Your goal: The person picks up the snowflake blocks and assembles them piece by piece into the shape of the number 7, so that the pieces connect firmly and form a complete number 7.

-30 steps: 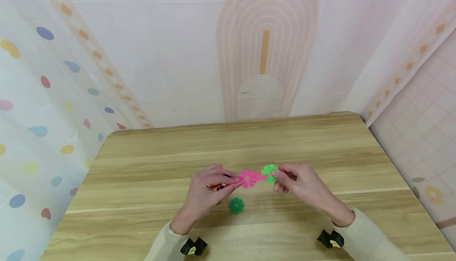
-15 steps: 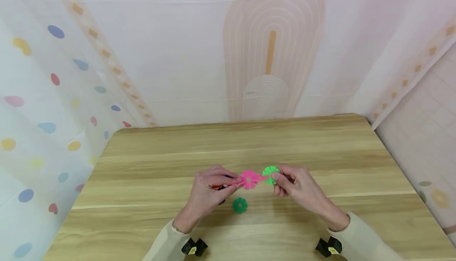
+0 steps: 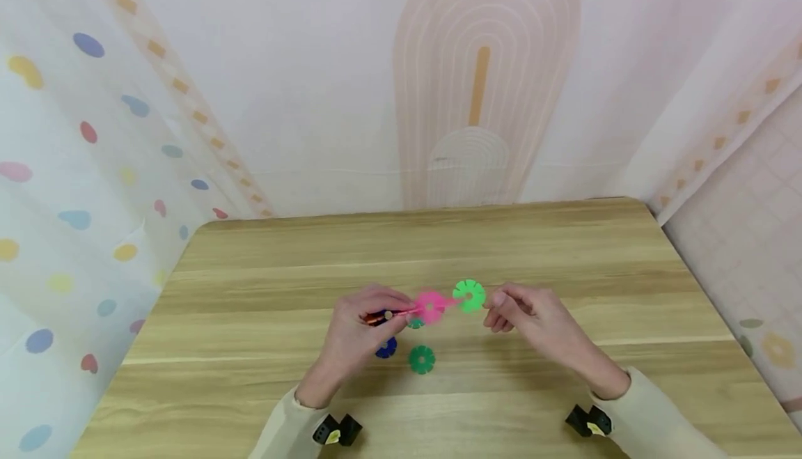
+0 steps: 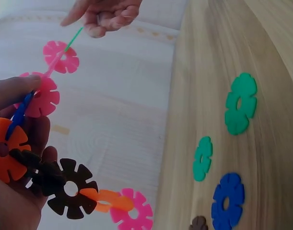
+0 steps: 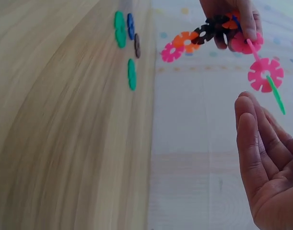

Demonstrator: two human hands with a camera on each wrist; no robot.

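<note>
My left hand (image 3: 391, 309) pinches one end of a chain of plastic snowflake discs (image 4: 64, 184) in orange, black and pink. The chain's free end sticks out to the right, with a pink disc (image 3: 431, 306) and a light green disc (image 3: 468, 294) slotted onto its tip. My right hand (image 3: 501, 306) hovers just right of the green disc with its fingers relaxed and holds nothing. In the right wrist view there is a gap between the right hand (image 5: 261, 143) and the green disc (image 5: 275, 94), seen edge-on.
Loose discs lie on the wooden table (image 3: 564, 250) below the hands: a dark green disc (image 3: 422, 359), a blue disc (image 3: 386, 347), a second green disc (image 4: 202, 158) and a brown disc (image 4: 199, 223). Patterned cloth walls close in the back and sides.
My right hand has let go of the light green disc and drawn slightly back. The chain has risen a little, and the blue disc under the left hand has come into view.
</note>
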